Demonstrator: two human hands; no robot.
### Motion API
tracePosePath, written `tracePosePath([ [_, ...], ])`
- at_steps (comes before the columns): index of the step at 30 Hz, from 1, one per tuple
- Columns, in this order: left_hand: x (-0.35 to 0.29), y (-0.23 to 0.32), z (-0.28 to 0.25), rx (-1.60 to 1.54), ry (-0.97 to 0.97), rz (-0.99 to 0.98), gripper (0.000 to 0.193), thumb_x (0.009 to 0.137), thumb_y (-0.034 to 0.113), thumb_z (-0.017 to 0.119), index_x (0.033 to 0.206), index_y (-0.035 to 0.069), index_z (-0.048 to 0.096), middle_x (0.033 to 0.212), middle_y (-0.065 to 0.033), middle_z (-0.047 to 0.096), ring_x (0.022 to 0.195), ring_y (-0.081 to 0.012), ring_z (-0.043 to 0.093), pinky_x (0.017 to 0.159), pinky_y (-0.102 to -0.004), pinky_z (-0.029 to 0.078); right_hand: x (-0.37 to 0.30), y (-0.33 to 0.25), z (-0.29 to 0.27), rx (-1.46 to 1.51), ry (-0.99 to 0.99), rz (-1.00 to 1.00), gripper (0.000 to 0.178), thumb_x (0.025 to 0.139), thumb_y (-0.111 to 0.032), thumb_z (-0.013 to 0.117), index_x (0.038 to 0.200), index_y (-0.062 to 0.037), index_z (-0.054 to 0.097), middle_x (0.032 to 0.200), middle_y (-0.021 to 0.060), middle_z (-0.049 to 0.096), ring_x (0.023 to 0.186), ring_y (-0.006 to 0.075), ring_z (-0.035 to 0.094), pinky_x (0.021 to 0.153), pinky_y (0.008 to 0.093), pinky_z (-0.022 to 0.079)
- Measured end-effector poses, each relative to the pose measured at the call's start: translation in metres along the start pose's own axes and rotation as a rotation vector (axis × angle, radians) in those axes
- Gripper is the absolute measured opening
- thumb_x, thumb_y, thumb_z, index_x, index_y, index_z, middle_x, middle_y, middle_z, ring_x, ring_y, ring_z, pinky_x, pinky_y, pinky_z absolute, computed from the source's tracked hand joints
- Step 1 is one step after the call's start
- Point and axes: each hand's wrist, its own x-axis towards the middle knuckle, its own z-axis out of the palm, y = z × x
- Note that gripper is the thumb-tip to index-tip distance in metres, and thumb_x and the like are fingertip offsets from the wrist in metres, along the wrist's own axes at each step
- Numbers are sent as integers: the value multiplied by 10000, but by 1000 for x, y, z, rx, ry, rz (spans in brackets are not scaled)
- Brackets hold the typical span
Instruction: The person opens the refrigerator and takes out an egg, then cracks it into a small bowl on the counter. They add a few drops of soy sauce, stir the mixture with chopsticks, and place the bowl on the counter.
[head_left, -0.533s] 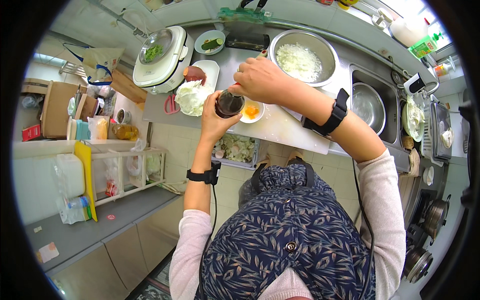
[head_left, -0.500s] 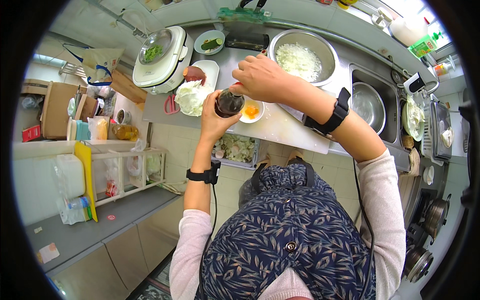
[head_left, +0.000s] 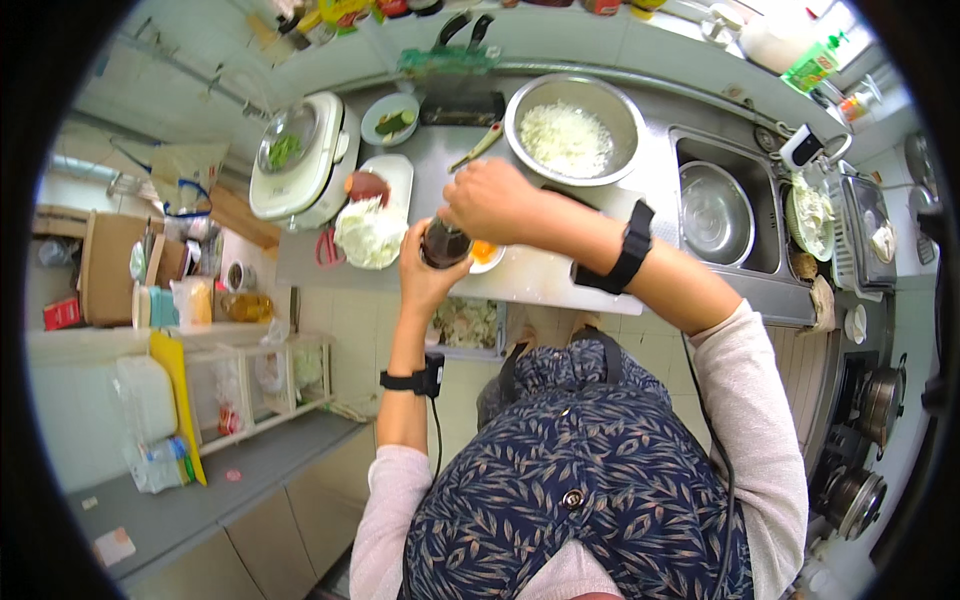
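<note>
Wrapping around the side of a dark bottle [head_left: 442, 248], the left hand [head_left: 421, 280] is seen closed on it. The fingers of the right hand [head_left: 492, 200] are bunched at the bottle's top; what is pinched there is hidden, so how far they are closed cannot be told. The bottle is held near the front edge of the desk [head_left: 432, 178], just left of a small bowl [head_left: 491, 266] in which something orange-yellow is seen.

To the left, a large white vegetable [head_left: 370, 236] and a reddish-brown item [head_left: 369, 188] are placed by a white plate [head_left: 399, 178], with pink-handled scissors [head_left: 326, 248] set beside them. Behind the right hand, a tool with a pale handle [head_left: 480, 146] is laid. Farther right, a metal bowl [head_left: 636, 125] is partly filled with chopped white pieces [head_left: 566, 140]. A white cutting board [head_left: 565, 280] is partly covered by the right forearm.
</note>
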Motion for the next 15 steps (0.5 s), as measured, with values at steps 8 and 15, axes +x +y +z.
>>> tracePosePath([
  [8, 28, 21, 40, -265, -85, -180, 826, 606, 160, 931, 1310, 32, 519, 1183, -78, 620, 1073, -185, 613, 947, -337, 484, -25, 28, -30, 259, 40, 326, 489, 970, -497, 535, 895, -37, 684, 900, 183, 684, 864, 368, 656, 751, 473, 509],
  [15, 113, 102, 131, -471, -241, -139, 756, 672, 94, 894, 1319, 38, 507, 1174, -70, 640, 1084, -179, 627, 960, -343, 495, -138, 141, -58, 674, 443, 765, 498, 1026, -473, 461, 1107, -9, 625, 1069, 234, 640, 1052, 408, 591, 896, 444, 467],
])
